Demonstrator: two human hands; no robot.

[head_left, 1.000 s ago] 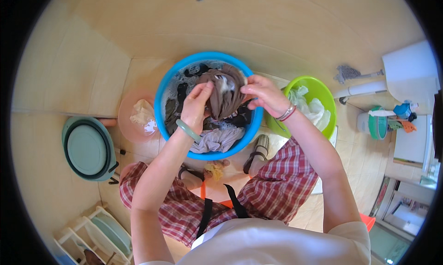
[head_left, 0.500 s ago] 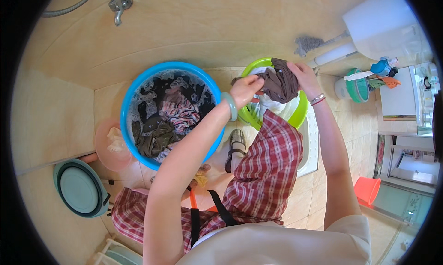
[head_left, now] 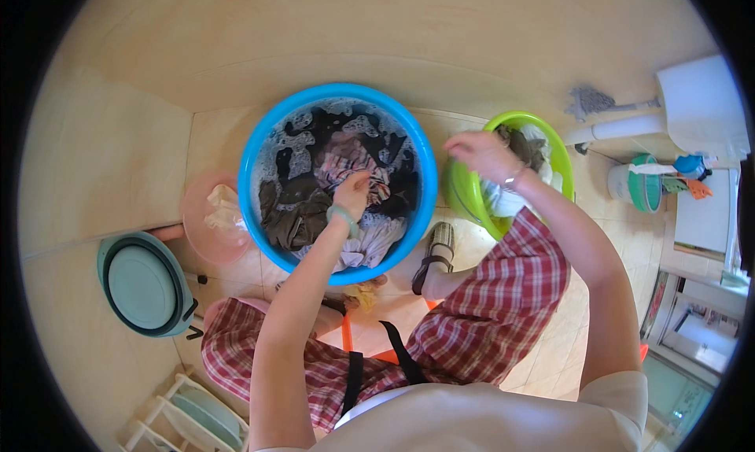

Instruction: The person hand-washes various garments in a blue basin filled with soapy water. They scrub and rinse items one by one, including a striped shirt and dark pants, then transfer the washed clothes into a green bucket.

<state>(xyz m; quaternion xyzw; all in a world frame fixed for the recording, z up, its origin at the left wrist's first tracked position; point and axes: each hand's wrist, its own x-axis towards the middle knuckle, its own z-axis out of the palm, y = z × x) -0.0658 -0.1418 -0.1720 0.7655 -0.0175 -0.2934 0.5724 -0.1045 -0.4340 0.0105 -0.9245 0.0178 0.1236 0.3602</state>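
Observation:
My left hand (head_left: 354, 194) is over the blue tub (head_left: 429, 165), at the striped cloth (head_left: 381, 186), fingers drawn together; what they hold, if anything, is hidden. Whether it touches the cloth I cannot tell. Around it in foamy dark water are an olive-brown garment (head_left: 295, 220), dark fabric and a pale garment (head_left: 377, 241). My right hand (head_left: 481, 154) hovers at the left rim of the lime-green bucket (head_left: 465, 194), fingers stretched leftward, slightly blurred, with nothing seen in them. Inside that bucket, a dark brown cloth (head_left: 525, 145) lies on white laundry (head_left: 507, 200).
A pink basin (head_left: 206, 243) with a pale cloth sits left of the tub, beside a grey-green folding basin (head_left: 140, 287). My sandalled foot (head_left: 436, 255) stands between tub and bucket. Farther right are a toilet brush (head_left: 590, 102) and a white-and-green pail (head_left: 645, 188).
The brown cloth both hands held over the bucket now lies in it. My left hand has moved left to the tub; my right has drawn back leftward, off the cloth. The view has shifted.

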